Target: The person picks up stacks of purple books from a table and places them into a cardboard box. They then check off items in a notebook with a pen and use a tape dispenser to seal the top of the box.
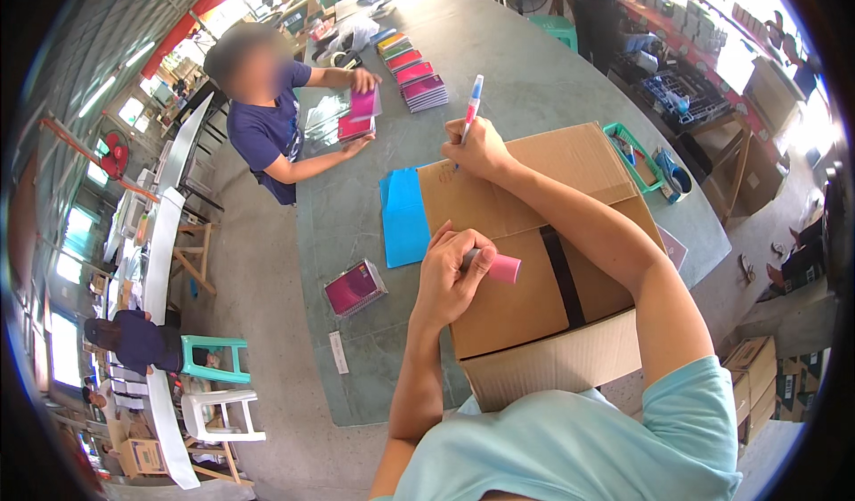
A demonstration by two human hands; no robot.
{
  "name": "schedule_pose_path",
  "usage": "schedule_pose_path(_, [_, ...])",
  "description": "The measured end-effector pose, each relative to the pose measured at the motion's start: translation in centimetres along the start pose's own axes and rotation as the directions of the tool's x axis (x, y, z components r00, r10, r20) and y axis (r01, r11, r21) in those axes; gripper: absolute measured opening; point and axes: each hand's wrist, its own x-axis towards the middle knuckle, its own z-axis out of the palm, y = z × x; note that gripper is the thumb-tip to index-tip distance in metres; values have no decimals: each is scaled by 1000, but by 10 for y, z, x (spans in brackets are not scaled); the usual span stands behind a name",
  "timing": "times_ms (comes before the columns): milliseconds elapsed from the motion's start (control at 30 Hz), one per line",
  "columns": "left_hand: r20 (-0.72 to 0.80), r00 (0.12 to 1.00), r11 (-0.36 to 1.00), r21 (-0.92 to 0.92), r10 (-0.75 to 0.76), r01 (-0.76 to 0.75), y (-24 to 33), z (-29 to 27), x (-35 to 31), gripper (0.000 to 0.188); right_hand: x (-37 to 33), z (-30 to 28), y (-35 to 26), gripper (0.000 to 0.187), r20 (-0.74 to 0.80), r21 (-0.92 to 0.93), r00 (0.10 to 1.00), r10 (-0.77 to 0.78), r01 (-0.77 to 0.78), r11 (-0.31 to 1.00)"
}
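Observation:
A closed cardboard box [517, 309] with a black strip across its lid sits in front of me. My right hand [481, 151] grips a white pen with red and blue parts [472, 109] upright, its lower end at the lid's far left corner, beside faint handwritten marks. My left hand [452, 274] rests on the lid's left side, fingers wrapped around a pink and grey marker-like tube [504, 268]. Partly under the box lies a blue sheet or folder [403, 220]. To the left is a spiral notebook with a magenta cover [354, 288].
Across the grey table [356, 376], a person in a dark blue shirt [267, 127] holds magenta notebooks [359, 114]. Stacked notebooks [423, 91] run along the far side. A green basket [637, 158] and a tape roll [673, 176] stand right of the box.

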Motion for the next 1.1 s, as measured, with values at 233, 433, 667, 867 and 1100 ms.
schedule_pose_path(233, [-12,1000,1000,-3,-2,2,0,-1,-1,31,0,0,-2,16,4,-15,1000,8,-8,1000])
schedule_pose_path(433, [-11,1000,1000,-4,1,-1,0,0,0,31,0,-1,-2,17,-3,-17,1000,-8,8,1000])
schedule_pose_path(667, [-1,1000,1000,-6,-5,5,-1,-1,-1,31,0,0,-1,17,5,-13,1000,4,-4,1000])
schedule_pose_path(867, [-19,999,1000,6,27,-27,-3,1,0,30,-2,0,-1,17,-11,-20,1000,-8,8,1000])
schedule_pose_path(1100, [-4,1000,1000,-19,7,-7,-2,-1,-1,29,-1,-1,-2,16,2,-5,1000,-22,22,1000])
